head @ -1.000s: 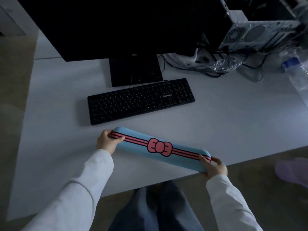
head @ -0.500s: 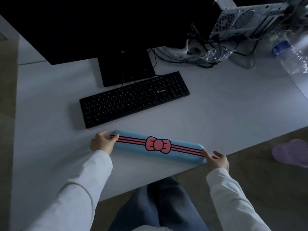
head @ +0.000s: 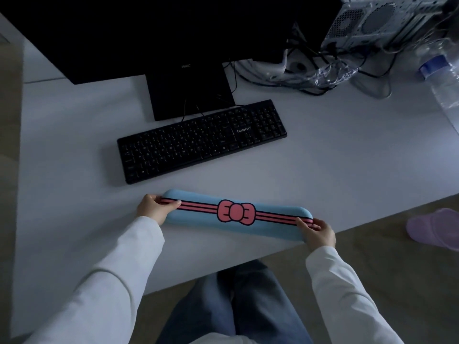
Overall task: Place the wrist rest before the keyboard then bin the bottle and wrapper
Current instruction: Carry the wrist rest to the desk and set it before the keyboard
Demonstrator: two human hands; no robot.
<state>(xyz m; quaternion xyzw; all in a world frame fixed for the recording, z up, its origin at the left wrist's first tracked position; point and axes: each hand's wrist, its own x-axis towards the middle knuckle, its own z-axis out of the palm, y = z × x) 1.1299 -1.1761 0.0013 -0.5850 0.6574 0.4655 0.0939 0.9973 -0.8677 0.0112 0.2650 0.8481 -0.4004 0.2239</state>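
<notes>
A long blue wrist rest (head: pixel 198 219) with pink stripes and a pink bow lies near the desk's front edge, a short gap in front of the black keyboard (head: pixel 201 141). My left hand (head: pixel 155 208) grips its left end and my right hand (head: pixel 318 232) grips its right end. The rest sits at a slight angle to the keyboard. A clear plastic bottle (head: pixel 444 78) with a blue label lies at the far right of the desk. A crumpled clear wrapper (head: pixel 332 75) sits among the cables behind the keyboard.
A dark monitor (head: pixel 149 38) on its stand rises behind the keyboard. An open computer case (head: pixel 377 23) and tangled cables (head: pixel 298 70) fill the back right. The white desk (head: pixel 347 157) ends near my knees. A purple slipper (head: pixel 434 227) lies on the floor at right.
The wrist rest has come down onto the desk and shifted slightly toward the keyboard. My right hand, briefly loosened, is closed on its right end again.
</notes>
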